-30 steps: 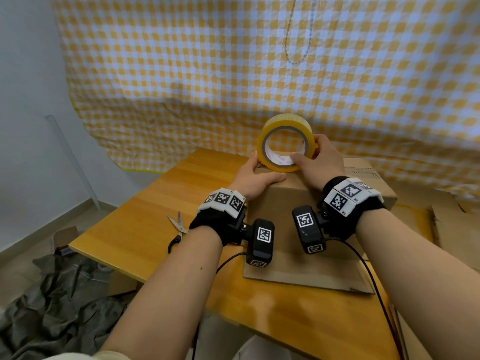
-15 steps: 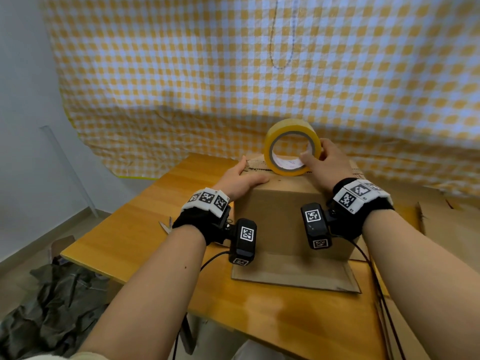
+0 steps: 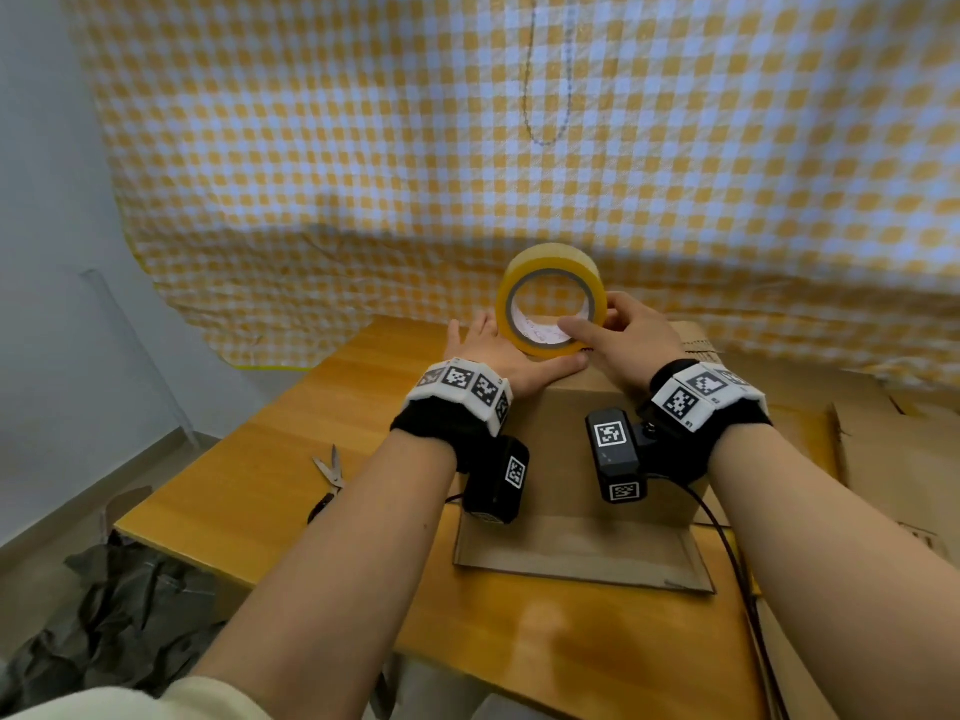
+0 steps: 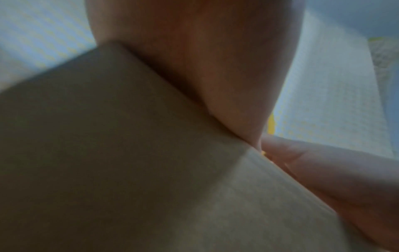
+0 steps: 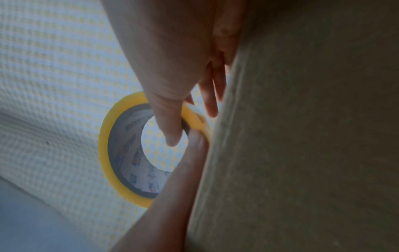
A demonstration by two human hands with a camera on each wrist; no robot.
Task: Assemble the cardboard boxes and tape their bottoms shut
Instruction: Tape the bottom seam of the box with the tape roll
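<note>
A brown cardboard box (image 3: 563, 423) stands on the wooden table (image 3: 322, 407), one flap (image 3: 576, 553) lying flat toward me. My right hand (image 3: 623, 340) grips a yellow tape roll (image 3: 550, 304) on edge at the box top's near edge, thumb inside the core. In the right wrist view the thumb (image 5: 168, 122) hooks the tape roll (image 5: 112, 145). My left hand (image 3: 498, 356) lies flat on the box top, its thumb stretched along the near edge below the roll. The left wrist view shows the box (image 4: 129, 170) filling the frame, palm pressed on it.
Scissors (image 3: 330, 472) lie on the table left of my left forearm. Flattened cardboard (image 3: 893, 459) is stacked at the right. A yellow checked cloth (image 3: 467, 148) hangs behind the table. Dark fabric (image 3: 104, 615) is heaped on the floor at lower left.
The tape roll and my right hand have shifted slightly left along the box top. My left hand has slid further onto the top, up against the roll.
</note>
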